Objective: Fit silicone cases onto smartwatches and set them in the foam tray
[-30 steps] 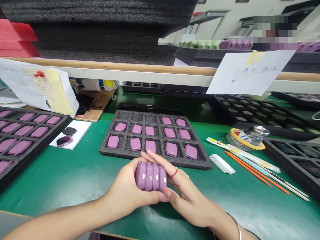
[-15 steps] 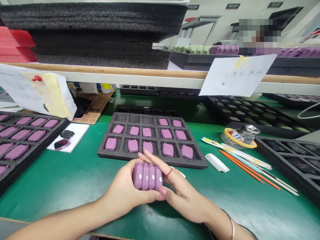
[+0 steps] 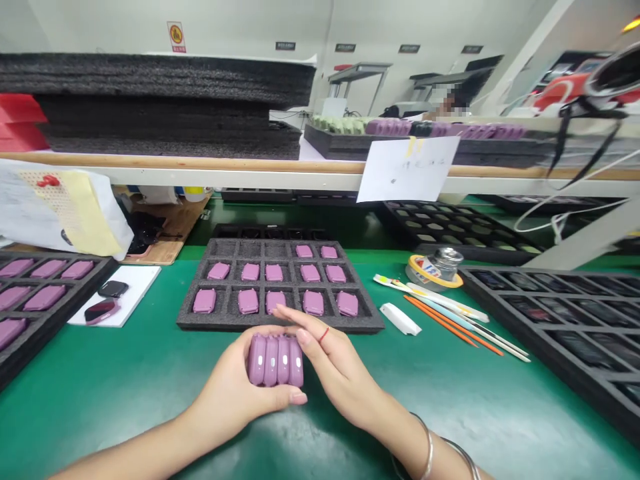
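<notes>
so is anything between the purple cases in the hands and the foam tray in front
Only the right hand: its fingers reach over the purple cases to the near edge of the foam tray. Nothing else lies between them.

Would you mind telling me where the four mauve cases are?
In the head view, the four mauve cases rest in the left hand, just below the black foam tray, beside the right hand.
</notes>
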